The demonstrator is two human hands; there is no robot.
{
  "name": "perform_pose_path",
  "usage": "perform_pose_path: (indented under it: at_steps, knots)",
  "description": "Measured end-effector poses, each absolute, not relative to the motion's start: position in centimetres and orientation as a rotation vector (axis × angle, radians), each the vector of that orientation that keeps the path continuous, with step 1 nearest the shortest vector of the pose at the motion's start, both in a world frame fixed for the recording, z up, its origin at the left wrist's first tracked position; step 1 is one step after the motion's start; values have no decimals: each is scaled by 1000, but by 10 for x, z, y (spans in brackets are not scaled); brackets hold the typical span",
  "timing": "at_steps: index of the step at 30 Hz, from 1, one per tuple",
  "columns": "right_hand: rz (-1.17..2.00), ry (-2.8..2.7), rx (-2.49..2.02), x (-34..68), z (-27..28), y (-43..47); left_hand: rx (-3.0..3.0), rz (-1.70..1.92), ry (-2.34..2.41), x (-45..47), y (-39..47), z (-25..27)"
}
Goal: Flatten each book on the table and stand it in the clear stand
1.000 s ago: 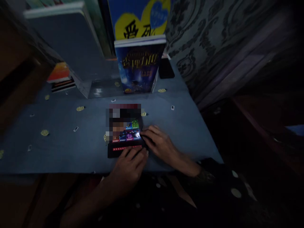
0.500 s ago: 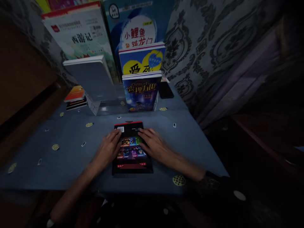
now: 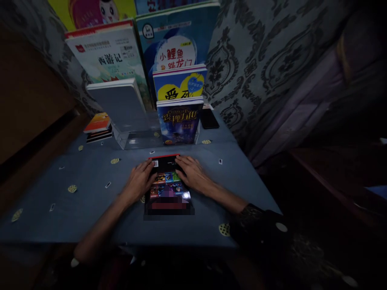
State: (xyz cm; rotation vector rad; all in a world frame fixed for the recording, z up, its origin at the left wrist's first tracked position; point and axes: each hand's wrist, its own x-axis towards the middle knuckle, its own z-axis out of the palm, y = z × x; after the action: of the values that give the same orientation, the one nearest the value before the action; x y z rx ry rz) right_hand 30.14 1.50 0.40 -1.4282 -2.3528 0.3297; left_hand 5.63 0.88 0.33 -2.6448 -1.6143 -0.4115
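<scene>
A black book with a red top edge, a barcode and rows of small colored pictures lies on the blue cloth in front of me. My left hand rests over its left edge, fingers stretched toward the top corner and thumb pointing inward. On the opposite side, my right hand lies along the upper right edge, with its fingers extended flat on the cover. Both hands touch the book, and their palms hide parts of its sides. The book's lower end is blurred by blocky patches.
Behind the book, a clear acrylic stand holds several upright books, including a dark blue one in front. A small stack of books sits left, a black phone right. Patterned wallpaper rises behind the table.
The view has tilted up slightly, so the standing books appear lower. A bright glare now shows on the book's lower right. Both hands stay on its sides, having shifted only a little.
</scene>
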Motion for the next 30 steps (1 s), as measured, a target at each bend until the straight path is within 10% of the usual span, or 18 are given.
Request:
perform_pose_path:
  at_steps: [30]
  knots:
    - [619,-2517,-946,301,8,0,-2731,-355,-1398,70,-9,13]
